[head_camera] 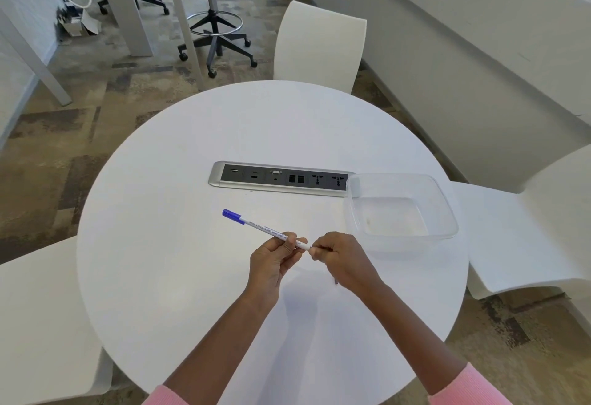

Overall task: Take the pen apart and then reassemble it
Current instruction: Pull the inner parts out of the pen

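A white pen (263, 227) with a blue cap at its far-left end is held above the round white table (179, 260), slanting from upper left to lower right. My left hand (274, 256) grips the barrel near its right end with thumb and fingers. My right hand (335, 256) is closed around the pen's right tip, pinching it; what lies inside those fingers is hidden. A small dark bit shows just below my right hand; I cannot tell what it is.
A clear plastic container (443, 203) stands on the table right of my hands. A silver and black socket strip (217, 177) is set into the table's middle. White chairs stand at the far side (319, 46), the right (524, 238) and the left (41, 324).
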A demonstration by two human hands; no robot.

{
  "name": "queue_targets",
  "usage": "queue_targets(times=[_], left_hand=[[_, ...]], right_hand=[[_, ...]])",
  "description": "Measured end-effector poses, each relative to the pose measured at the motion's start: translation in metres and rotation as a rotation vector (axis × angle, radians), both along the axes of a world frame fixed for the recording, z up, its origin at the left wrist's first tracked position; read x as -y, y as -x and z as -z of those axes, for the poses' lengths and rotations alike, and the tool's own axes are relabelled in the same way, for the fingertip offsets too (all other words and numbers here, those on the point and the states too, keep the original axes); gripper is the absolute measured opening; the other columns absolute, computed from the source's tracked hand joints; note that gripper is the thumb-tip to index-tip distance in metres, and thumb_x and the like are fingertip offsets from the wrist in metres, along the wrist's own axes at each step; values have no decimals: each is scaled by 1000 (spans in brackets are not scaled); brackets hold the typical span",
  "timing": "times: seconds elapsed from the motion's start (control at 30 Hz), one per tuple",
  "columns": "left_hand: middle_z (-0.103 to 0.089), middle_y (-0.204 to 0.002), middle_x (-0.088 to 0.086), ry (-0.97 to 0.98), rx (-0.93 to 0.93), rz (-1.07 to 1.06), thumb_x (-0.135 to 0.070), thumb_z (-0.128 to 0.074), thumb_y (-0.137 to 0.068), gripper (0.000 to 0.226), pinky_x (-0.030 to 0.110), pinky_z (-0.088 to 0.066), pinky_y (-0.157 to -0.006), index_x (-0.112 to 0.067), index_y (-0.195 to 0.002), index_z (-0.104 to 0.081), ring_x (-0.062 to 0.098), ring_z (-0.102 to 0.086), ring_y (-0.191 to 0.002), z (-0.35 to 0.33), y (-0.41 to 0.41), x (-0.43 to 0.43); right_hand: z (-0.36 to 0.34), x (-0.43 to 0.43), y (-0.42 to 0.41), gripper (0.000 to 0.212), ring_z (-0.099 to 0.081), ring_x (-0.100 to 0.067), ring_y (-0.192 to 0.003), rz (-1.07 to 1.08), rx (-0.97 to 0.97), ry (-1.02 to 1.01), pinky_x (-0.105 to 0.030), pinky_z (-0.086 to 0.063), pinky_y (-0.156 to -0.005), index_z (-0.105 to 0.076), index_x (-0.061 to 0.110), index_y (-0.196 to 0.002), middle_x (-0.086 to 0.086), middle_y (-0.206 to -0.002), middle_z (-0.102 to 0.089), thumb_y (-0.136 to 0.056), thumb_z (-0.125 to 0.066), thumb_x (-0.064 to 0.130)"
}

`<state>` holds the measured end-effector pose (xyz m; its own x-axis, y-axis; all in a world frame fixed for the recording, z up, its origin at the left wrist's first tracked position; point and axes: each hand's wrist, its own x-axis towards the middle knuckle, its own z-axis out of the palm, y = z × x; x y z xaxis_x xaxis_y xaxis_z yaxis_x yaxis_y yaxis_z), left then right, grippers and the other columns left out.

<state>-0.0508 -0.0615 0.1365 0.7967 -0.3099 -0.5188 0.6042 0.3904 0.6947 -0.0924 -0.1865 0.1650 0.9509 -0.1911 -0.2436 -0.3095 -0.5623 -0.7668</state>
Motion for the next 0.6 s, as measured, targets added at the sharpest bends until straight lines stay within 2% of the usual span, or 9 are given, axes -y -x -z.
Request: queue_targets(times=[0.13, 0.23, 0.33, 0.4, 0.53, 0.6], left_hand=[[-72, -66, 3, -11, 21, 12, -3, -55, -87, 11, 14, -55, -60, -5, -79, -64, 9, -69, -63, -1, 0, 0], [-72, -65, 3, -11, 31, 16, -2, -55, -87, 12, 14, -54, -59, -5, -79, -63, 8, -68, -62, -2, -1, 0], [-73, -66, 3, -12, 34, 11, -2, -56, -86, 11, 14, -55, -61, -5, -79, -63, 9, -68, -63, -1, -2, 1], [-73, -68, 3, -10, 22, -7, -3, -57, -86, 9, 15, -56, -62, -5, -81, -64, 8, -68, -63, 0, -3, 2], [-69, -81, 11, 2, 6, -37, -3, -57, -86, 7, 15, -56, -62, -3, -86, -64, 8, -69, -64, 0, -6, 2], [-68, -86, 13, -3, 9, -38, -4, -57, -86, 8, 15, -56, -62, -3, -87, -65, 9, -69, -64, 0, -6, 2]], right_hand=[[-2, 5, -6, 33, -42, -16, -53, 70, -125, -191, -26, -35, -57, -58, 16, -51, 0, -52, -49, -83, -55, 8], [-3, 9, -8, 31, -41, -12, -48, 113, -228, -413, -16, -37, -46, -60, 10, -55, 1, -47, -50, -86, -54, 6], [1, 9, -7, 29, -43, -12, -52, 162, -264, -579, -14, -39, -47, -62, 8, -63, -2, -56, -50, -90, -50, 9], [6, 6, -5, 29, -45, -12, -54, 160, -172, -481, -14, -39, -48, -62, 10, -67, -2, -59, -51, -92, -48, 12], [14, -4, 3, 10, -45, -10, -60, 114, 137, -26, -15, -34, -54, -62, 11, -83, -1, -66, -52, -86, -57, 19], [21, -5, 5, 12, -45, -13, -66, 56, 242, 184, -13, -33, -59, -61, 9, -89, -1, -71, -52, -85, -59, 20]])
